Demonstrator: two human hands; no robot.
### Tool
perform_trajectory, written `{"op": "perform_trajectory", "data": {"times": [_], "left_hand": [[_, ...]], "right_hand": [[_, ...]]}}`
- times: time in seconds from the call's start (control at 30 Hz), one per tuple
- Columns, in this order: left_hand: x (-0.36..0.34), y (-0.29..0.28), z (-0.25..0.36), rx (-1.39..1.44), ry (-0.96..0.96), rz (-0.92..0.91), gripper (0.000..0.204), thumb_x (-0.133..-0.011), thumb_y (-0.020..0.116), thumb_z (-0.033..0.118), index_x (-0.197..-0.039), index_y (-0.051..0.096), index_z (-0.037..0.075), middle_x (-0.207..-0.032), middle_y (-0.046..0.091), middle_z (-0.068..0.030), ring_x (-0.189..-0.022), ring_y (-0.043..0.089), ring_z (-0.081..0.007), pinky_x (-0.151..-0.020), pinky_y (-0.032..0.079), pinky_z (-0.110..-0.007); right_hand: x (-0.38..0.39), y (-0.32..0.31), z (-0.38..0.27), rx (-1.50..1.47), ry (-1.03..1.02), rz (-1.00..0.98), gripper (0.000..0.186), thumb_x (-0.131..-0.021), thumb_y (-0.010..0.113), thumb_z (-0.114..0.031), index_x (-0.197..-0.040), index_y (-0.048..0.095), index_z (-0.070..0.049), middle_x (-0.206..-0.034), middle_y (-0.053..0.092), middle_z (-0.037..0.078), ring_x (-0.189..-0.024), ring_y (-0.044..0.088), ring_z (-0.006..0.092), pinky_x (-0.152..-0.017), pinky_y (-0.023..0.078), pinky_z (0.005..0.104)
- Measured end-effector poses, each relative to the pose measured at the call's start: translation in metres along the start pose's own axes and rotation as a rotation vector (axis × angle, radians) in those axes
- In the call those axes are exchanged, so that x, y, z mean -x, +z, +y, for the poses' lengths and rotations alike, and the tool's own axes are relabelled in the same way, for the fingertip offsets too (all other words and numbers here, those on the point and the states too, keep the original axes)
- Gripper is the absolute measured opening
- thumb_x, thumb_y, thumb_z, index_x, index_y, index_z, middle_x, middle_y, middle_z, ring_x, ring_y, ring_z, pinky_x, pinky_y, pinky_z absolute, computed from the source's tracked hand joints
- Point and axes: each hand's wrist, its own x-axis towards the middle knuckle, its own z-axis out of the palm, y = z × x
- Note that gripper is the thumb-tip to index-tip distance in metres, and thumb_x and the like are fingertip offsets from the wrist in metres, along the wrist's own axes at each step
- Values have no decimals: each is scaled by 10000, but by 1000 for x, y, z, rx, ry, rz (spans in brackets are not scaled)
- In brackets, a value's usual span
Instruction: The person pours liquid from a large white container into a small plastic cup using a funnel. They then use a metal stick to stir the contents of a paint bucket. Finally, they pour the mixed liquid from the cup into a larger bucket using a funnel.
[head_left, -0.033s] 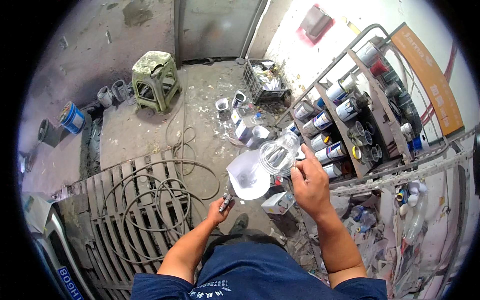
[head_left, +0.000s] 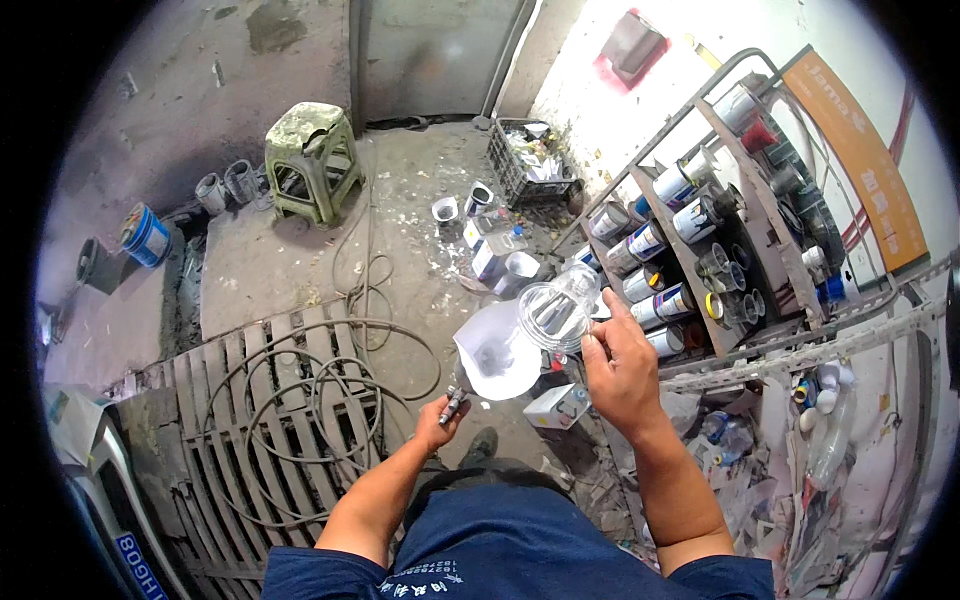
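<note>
My left hand [head_left: 434, 426] is closed round a dark metal tool [head_left: 455, 404], which looks like a spray gun; most of it is hidden. Just beyond it is a white paper cone [head_left: 512, 378], wide side up, with a greyish patch inside. I cannot tell what supports the cone. With fingers and thumb, my right hand [head_left: 625, 375] grips a clear plastic cup [head_left: 552, 316]. The cup is tilted, its round rim overlapping the cone's right side in view. Whether any liquid is in the cup does not show.
To the right a metal rack [head_left: 690, 240] carries several paint cans. Bottles and cups [head_left: 497, 252] stand on the floor ahead, near a black crate [head_left: 525, 185]. A coiled hose [head_left: 300, 415] lies over slats at left; a green stool [head_left: 312, 165] is beyond. A white box [head_left: 553, 408] stands below the cone.
</note>
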Motion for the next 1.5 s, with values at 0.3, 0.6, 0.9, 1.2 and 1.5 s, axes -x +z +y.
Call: {"op": "perform_trajectory", "data": {"times": [0.3,0.6,0.9,1.2,1.5], "left_hand": [[0,1,-3,-10,54,21,83,-862,577,61,-916,620,16,-709,571,5,-668,505,-81,-623,448,-256],[-4,-5,6,-40,20,-7,72,-866,576,74,-907,611,25,-722,586,-13,-681,508,-87,-645,454,-266],[-7,-9,21,-5,32,15,91,-854,597,108,-881,612,23,-672,572,-27,-652,508,-94,-622,452,-276],[-9,-8,14,4,36,18,63,-823,554,57,-862,597,33,-690,557,5,-650,499,-89,-613,445,-267],[-13,-7,1,23,54,-13,97,-808,502,28,-867,576,49,-732,545,39,-662,496,-72,-622,442,-243]], "right_hand": [[0,5,-8,120,-96,-8,119,-832,560,-85,-877,573,25,-1231,485,372,-903,631,432,-729,538,414],[2,19,-5,180,-245,8,115,-801,582,-80,-729,522,-14,-1240,502,343,-775,665,350,-667,544,397],[2,23,-8,302,-428,2,124,-722,614,-41,-693,495,-21,-1230,532,304,-626,622,253,-568,511,334],[-1,21,-13,292,-481,11,97,-708,619,-21,-721,525,-1,-1219,542,296,-691,649,266,-612,523,338],[0,16,-18,313,-480,-11,77,-707,611,-25,-736,546,3,-1209,549,291,-715,660,272,-625,529,338]]}}
